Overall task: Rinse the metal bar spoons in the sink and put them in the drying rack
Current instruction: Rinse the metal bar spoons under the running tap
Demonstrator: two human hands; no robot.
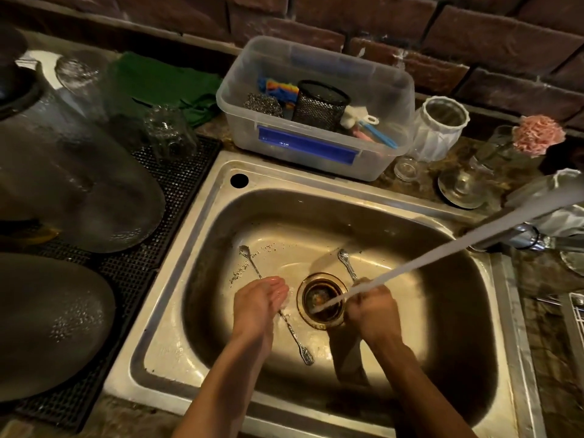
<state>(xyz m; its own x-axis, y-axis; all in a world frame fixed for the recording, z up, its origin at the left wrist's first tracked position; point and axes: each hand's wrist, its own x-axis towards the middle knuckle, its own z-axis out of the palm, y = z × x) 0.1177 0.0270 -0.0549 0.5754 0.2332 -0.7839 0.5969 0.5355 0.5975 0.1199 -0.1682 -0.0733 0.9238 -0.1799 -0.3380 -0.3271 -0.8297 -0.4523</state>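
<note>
Two hands are down in the sink (202,235); water (420,259) runs in a long stream from the tap (524,238) on the right. The right hand (371,306) has its grip closed tight on a spoon (346,262); the bowl end sticks out past the fingers, away from the person, and the stream hits right at the top of that fist. The left hand (259,300) is flat, fingers together but not clamped on anything; a long spoon (278,306) lies on the sink floor under it, one end past the fingertips, the other end back toward the wrist; I cannot tell if the palm is touching it. The drain (322,300) sits between the two grips.

To rinse well, I think the right hand should turn the spoon slowly so water gets to the bowl and the twisty stem too; keep hold firm, since wet metal slips. The rack (576,314) peeks in far to the right of the right grip; that looks like where clean ones go.
</note>
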